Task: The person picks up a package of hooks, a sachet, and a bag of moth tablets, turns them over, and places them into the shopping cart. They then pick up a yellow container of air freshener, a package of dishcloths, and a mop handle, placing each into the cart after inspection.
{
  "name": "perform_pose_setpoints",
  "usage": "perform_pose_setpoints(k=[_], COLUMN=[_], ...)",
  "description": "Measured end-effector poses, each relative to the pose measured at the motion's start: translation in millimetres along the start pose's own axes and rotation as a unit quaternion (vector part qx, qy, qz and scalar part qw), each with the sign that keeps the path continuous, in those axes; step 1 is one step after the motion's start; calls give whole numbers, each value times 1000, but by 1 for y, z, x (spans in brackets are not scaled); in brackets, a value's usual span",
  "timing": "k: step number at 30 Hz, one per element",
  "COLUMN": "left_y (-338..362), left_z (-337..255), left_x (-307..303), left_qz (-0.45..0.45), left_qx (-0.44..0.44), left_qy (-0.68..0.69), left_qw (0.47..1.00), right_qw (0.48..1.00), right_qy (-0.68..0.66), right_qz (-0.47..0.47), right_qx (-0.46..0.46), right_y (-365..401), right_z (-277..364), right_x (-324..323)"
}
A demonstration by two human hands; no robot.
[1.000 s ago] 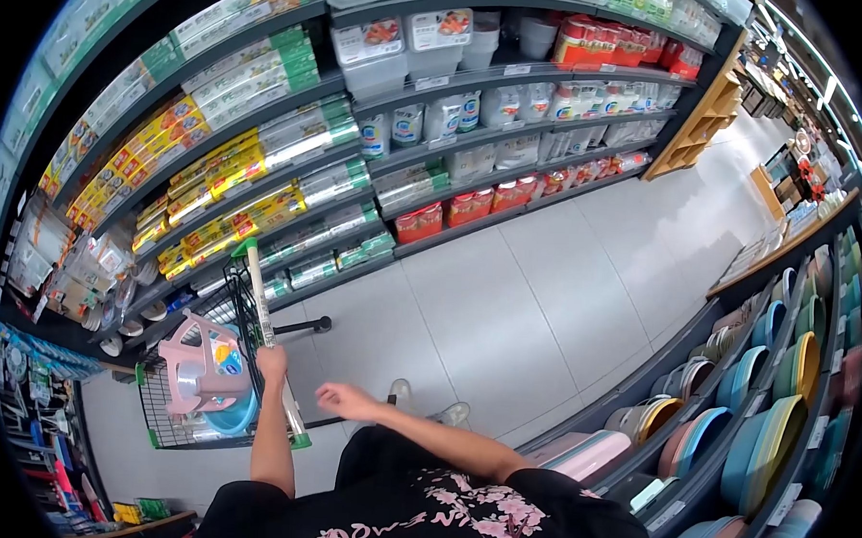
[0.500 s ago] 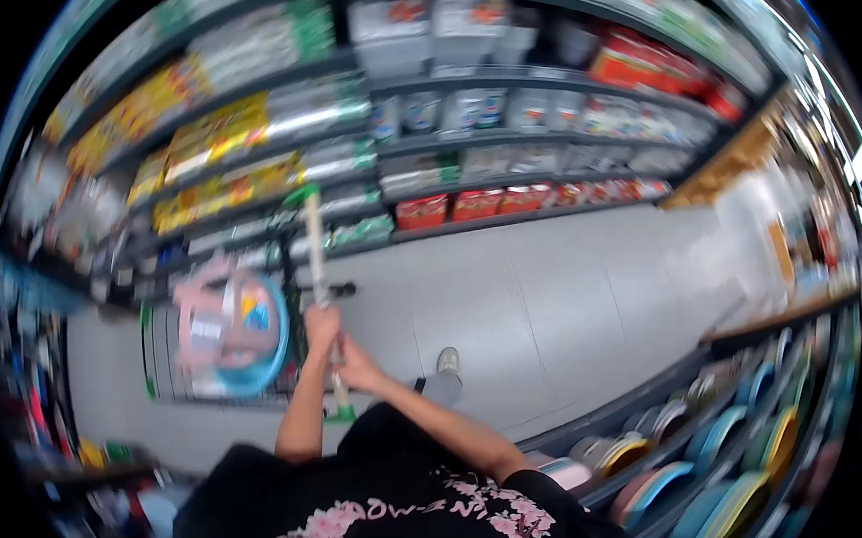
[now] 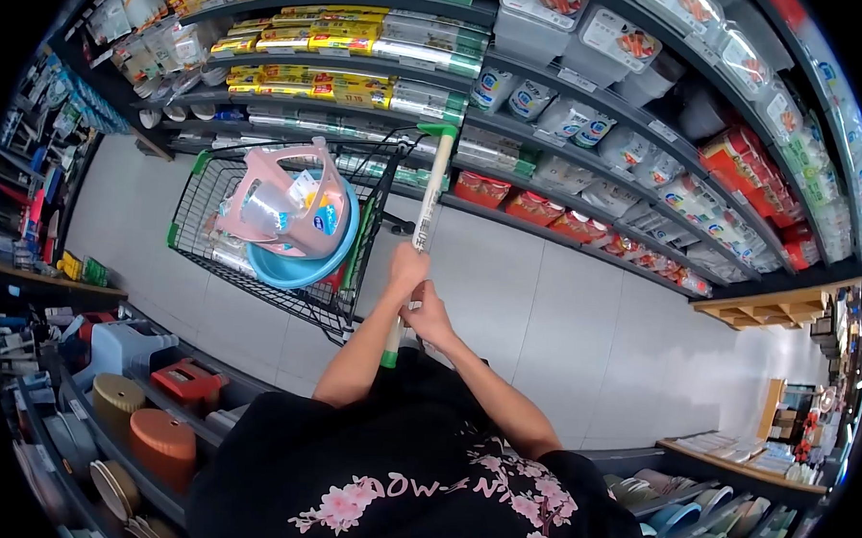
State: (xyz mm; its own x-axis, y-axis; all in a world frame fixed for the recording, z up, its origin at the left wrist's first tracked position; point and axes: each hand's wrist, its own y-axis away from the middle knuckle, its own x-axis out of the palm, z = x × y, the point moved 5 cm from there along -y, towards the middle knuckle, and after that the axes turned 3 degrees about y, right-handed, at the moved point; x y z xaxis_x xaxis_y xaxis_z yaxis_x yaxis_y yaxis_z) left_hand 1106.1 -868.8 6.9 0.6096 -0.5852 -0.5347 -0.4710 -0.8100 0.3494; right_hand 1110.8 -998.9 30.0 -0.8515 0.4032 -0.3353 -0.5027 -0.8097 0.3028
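Note:
A black wire shopping cart with green corners stands to my left. Its cream handle with green ends runs in front of me. My left hand is closed around that handle. Just nearer to my body, my right hand has its fingers curled against the same handle. Inside the cart sits a light blue basin. A pink plastic stool rests in the basin, legs up, with several small packaged items among its legs. The lower part of the basin is partly hidden by the cart wire.
Shelves of yellow boxes, clear plastic containers and red packs line the far side. Behind me, shelves hold an orange bin and basins. Grey tiled floor stretches along the aisle to the right.
My view has turned left, so the cart, handle and hands appear farther right. The picture is sharper. My shoe has gone out of sight. Both hands stay on the handle.

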Motion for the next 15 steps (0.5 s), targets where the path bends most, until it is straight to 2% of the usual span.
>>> perform_pose_setpoints(k=[2,4,6,8,10,12,13,14,15], left_y=[3,4,12,22,32,48,52,56,56], left_z=[2,-3,-6,-11,-27,-36,-31,-28,-28], left_x=[12,19,29,37,36,41,48,53,57], left_qz=[-4,-15,-17,-28,-41,42,35,13,-12], left_qx=[-7,-20,-20,-23,-18,-97,-101,-86,-68], left_qy=[-8,-15,-31,-14,5,75,80,36,-10], left_qw=[1000,1000,999,999,999,992,991,996,998], right_qw=[1000,994,994,997,994,972,961,960,904], right_qy=[8,-73,-69,-26,18,199,217,219,311], right_qz=[15,38,46,77,109,-3,-60,-51,-70], right_qx=[-1,66,64,-9,-16,-127,-164,-169,-285], right_y=[5,9,6,3,7,9,15,14,11], right_z=[-8,-6,-26,-30,-24,-17,0,8,28], right_x=[-4,-20,-29,-47,-76,-112,-128,-138,-146])
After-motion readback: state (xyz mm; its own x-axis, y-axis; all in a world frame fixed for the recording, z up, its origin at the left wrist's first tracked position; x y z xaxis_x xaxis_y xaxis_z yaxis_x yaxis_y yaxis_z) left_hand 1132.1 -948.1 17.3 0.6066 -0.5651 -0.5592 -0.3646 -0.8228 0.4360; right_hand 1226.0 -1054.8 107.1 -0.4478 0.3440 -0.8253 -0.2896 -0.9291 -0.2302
